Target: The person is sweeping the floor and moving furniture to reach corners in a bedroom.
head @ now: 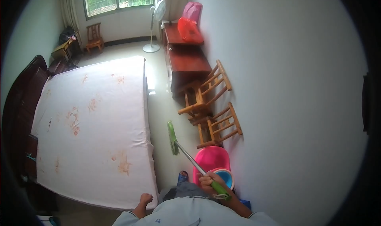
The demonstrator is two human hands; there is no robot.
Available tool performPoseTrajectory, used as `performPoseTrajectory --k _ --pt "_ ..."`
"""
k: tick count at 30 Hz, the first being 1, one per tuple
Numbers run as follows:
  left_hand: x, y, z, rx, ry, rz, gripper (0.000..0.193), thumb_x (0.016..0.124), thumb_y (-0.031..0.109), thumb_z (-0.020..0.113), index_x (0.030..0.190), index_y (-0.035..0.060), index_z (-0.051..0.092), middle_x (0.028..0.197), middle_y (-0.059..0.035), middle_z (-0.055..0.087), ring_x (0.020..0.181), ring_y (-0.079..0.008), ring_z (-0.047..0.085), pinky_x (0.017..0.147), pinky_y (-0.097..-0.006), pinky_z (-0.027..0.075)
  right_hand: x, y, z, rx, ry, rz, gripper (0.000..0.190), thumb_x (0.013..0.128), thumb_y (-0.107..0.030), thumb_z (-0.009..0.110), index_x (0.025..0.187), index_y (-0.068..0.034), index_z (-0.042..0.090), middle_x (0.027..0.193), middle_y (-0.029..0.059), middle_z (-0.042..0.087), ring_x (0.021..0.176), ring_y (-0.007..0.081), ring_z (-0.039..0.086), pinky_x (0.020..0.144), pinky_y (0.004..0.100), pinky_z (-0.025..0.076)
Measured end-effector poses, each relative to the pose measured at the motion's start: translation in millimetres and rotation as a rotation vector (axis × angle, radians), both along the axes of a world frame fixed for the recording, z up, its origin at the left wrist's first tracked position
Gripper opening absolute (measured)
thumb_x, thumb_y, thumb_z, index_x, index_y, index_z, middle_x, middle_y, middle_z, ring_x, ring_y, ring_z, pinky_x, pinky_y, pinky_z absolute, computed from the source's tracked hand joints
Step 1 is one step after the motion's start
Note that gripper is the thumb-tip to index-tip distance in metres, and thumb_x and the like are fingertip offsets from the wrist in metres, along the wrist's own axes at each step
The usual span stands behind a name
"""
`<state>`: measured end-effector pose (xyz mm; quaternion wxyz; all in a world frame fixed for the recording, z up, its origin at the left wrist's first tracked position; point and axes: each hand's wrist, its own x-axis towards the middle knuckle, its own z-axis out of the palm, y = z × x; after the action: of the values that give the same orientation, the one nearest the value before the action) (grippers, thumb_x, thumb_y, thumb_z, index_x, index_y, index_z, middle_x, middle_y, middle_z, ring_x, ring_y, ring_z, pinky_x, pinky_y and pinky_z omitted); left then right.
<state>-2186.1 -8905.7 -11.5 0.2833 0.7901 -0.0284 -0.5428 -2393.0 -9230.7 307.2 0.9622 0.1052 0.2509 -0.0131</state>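
Note:
My right hand (212, 181) is closed around the metal pole of a green floor brush (190, 159), just above its green handle end. The pole slants up and left to the brush head, which is over the pale tiled floor between the bed and the wooden chairs. My left hand (146, 198) hangs beside the near right corner of the bed (98, 122), its fingers curled and nothing seen in it. The bed has a pale sheet with orange floral patches.
Wooden chairs (220, 128) stand along the right wall, with a pink basin (212, 156) and a blue basin (224, 177) below them. Further off are a red-brown cabinet (190, 58) bearing plastic bags, a standing fan (151, 47) and a small chair (94, 41) under the window.

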Motion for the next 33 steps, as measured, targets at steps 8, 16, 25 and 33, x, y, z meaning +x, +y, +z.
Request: performPoseTrajectory --k 8,16,25,33 --pt "41.1 -111.8 44.5 -0.072 -0.198 0.171 0.022 0.073 0.018 0.057 0.073 -0.0021 0.065 0.066 -0.0099 0.062 0.056 -0.0178 0.059 0.051 -0.0294 0.047 97.2 -115.4 1.6 -0.053 -0.040 0.077 0.023 0.086 -0.011 0.033 0.105 -0.001 0.042 0.061 -0.0027 0.039 0.046 0.0076 0.040 0.038 0.0230 0.030" --pt "141.2 -179.9 26.0 -0.026 -0.228 0.056 0.034 0.069 0.029 0.063 0.085 -0.0006 0.065 0.072 -0.0152 0.064 0.066 -0.0218 0.061 0.063 -0.0319 0.047 241.3 -222.0 -21.2 -0.019 -0.110 0.130 0.024 0.088 -0.013 0.033 0.105 0.002 0.040 0.061 -0.0034 0.037 0.047 0.0074 0.039 0.039 0.0232 0.030" --pt "348.1 -307.9 37.0 0.030 -0.194 0.131 0.027 0.073 0.025 0.057 0.077 -0.0007 0.065 0.071 -0.0139 0.064 0.062 -0.0210 0.062 0.059 -0.0321 0.048 434.8 -345.2 4.3 -0.055 -0.060 0.169 0.022 0.086 -0.012 0.034 0.102 0.003 0.040 0.062 -0.0032 0.038 0.047 0.0077 0.039 0.040 0.0235 0.031" --pt "484.4 -410.9 45.1 -0.224 -0.157 0.456 0.021 0.075 0.016 0.053 0.080 -0.0029 0.061 0.064 -0.0110 0.062 0.056 -0.0175 0.059 0.051 -0.0287 0.046 549.6 -427.9 -6.6 -0.018 -0.056 0.128 0.025 0.086 -0.012 0.032 0.105 0.003 0.040 0.060 -0.0037 0.036 0.048 0.0080 0.040 0.042 0.0251 0.032"
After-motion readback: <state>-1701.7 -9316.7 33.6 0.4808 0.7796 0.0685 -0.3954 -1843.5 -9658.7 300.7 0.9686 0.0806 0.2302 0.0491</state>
